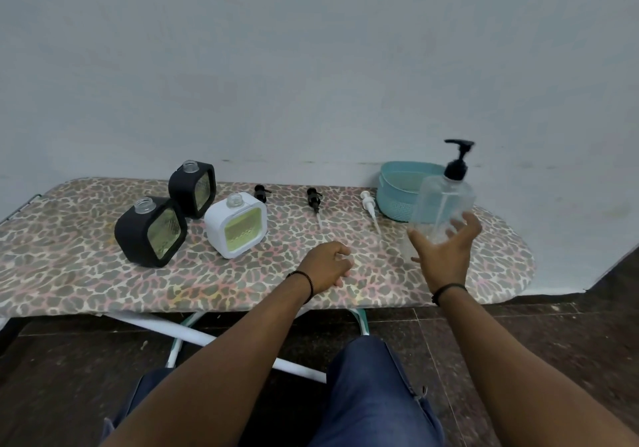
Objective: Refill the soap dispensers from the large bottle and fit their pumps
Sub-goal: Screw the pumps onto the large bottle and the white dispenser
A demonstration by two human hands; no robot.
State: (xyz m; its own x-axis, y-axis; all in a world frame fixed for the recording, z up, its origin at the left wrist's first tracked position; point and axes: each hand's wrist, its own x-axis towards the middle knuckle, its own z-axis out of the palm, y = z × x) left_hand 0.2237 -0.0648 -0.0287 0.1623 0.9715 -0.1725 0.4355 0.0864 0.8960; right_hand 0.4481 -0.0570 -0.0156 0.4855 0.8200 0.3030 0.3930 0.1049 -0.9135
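Note:
The large clear bottle (446,201) with a black pump top leans to the right above the board's right end, and looks almost empty. My right hand (446,256) grips its base, thumb on the left and fingers on the right. My left hand (325,267) rests on the board as a loose fist with nothing in it. Two black dispensers (148,232) (193,187) and a white dispenser (235,225) stand at the left with open necks and yellowish liquid inside. Two black pumps (261,193) (314,199) and a white pump (368,203) lie loose behind my hands.
Everything sits on an ironing board with a leopard-print cover (69,267), pushed against a pale wall. A teal plastic basket (394,201) stands at the back right, just behind the bottle. My knees in blue jeans are below the board's near edge, above a dark tiled floor.

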